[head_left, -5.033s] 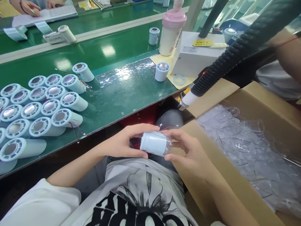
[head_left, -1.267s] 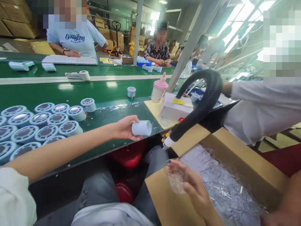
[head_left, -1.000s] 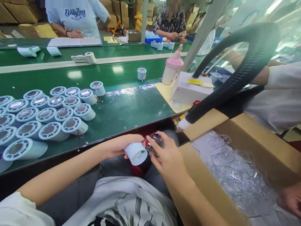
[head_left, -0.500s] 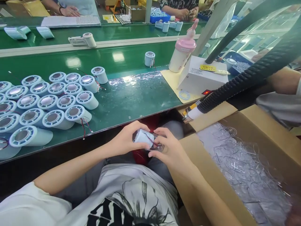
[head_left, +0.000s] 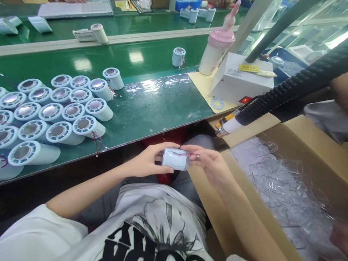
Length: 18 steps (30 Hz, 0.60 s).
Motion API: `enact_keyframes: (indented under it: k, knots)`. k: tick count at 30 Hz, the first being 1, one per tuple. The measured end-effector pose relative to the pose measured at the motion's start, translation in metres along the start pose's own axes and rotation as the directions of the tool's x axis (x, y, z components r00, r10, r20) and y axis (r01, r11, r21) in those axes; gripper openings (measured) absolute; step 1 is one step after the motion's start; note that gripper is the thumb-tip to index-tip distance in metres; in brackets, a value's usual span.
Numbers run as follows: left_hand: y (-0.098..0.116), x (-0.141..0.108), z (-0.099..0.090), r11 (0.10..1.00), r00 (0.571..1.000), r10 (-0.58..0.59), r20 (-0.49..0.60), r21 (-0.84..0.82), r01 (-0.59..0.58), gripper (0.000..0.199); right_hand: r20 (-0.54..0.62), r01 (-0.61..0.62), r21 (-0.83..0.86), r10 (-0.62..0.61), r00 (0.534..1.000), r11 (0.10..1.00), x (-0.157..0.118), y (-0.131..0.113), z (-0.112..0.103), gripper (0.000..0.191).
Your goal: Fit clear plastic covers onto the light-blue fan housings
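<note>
A light blue cylinder (head_left: 175, 159) lies sideways inside a clear plastic cover, over my lap below the table edge. Around its left end my left hand (head_left: 152, 159) is wrapped, thumb below and fingers above. At the other end, the fingers of my right hand (head_left: 208, 161) pinch the red and dark wires by the cover's rim. On the table's left side stand several similar blue cylinders (head_left: 58, 132) with round metal centres, some with wires hanging out.
A cardboard box (head_left: 231, 188) of clear plastic covers (head_left: 272, 185) is at the right. Above it, a black ribbed hose (head_left: 269, 105) crosses near a white device (head_left: 241, 79) and a pink-lidded bottle (head_left: 217, 47). One cylinder (head_left: 178, 57) stands on the green belt (head_left: 146, 54).
The held cylinder has turned more level and sits within the clear cover. My right hand's fingers have drawn closer together at the wires. The whole view has shifted slightly.
</note>
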State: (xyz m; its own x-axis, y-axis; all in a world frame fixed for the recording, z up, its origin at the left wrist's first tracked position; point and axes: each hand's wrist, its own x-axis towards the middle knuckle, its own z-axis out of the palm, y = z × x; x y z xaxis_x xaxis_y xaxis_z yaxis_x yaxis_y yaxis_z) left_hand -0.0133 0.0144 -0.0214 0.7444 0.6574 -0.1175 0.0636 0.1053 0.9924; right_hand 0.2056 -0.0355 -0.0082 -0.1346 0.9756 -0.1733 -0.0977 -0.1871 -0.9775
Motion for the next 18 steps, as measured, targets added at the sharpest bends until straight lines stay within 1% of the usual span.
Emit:
enact_keyframes:
  k: [1, 2, 4, 6, 7, 8, 9, 12, 15, 18]
  knots:
    - [0.001, -0.001, 0.001, 0.997, 0.999, -0.042, -0.019, -0.068, 0.04, 0.064, 0.05, 0.092, -0.078, -0.088, 0.995, 0.993, -0.002, 0.001, -0.001, 0.026]
    - [0.002, -0.002, 0.001, 0.989, 0.997, -0.079, -0.027, -0.129, 0.075, 0.063, 0.101, 0.203, -0.182, -0.187, 0.977, 0.962, -0.004, 0.002, -0.001, 0.028]
    - [0.005, -0.005, 0.001, 0.972, 0.992, -0.129, -0.014, -0.201, 0.123, 0.063, 0.192, 0.389, -0.39, -0.34, 0.921, 0.835, -0.008, 0.003, -0.001, 0.038]
    - [0.008, -0.008, 0.0, 0.97, 0.99, -0.141, 0.017, -0.197, 0.142, 0.065, 0.247, 0.491, -0.493, -0.426, 0.87, 0.718, -0.011, 0.003, -0.001, 0.039]
    - [0.009, -0.009, -0.001, 0.976, 0.991, -0.133, 0.032, -0.172, 0.137, 0.068, 0.261, 0.511, -0.514, -0.442, 0.858, 0.689, -0.013, 0.003, -0.001, 0.04]
    - [0.011, -0.01, -0.002, 0.983, 0.992, -0.117, 0.044, -0.137, 0.122, 0.07, 0.266, 0.507, -0.527, -0.434, 0.861, 0.682, -0.014, 0.003, -0.002, 0.043]
    - [0.012, -0.011, -0.002, 0.99, 0.994, -0.096, 0.054, -0.1, 0.101, 0.073, 0.264, 0.486, -0.533, -0.409, 0.873, 0.693, -0.015, 0.002, -0.002, 0.047]
    - [0.015, -0.014, -0.003, 1.0, 0.997, -0.009, 0.072, -0.016, 0.01, 0.076, 0.239, 0.388, -0.498, -0.308, 0.921, 0.776, -0.018, 0.002, -0.003, 0.059]
    - [0.017, -0.015, -0.003, 0.996, 0.992, 0.088, 0.085, 0.026, -0.091, 0.076, 0.221, 0.329, -0.416, -0.256, 0.941, 0.848, -0.02, 0.003, -0.003, 0.058]
    - [0.018, -0.016, -0.003, 0.988, 0.986, 0.14, 0.092, 0.057, -0.146, 0.076, 0.199, 0.26, -0.334, -0.202, 0.959, 0.906, -0.022, 0.004, -0.002, 0.052]
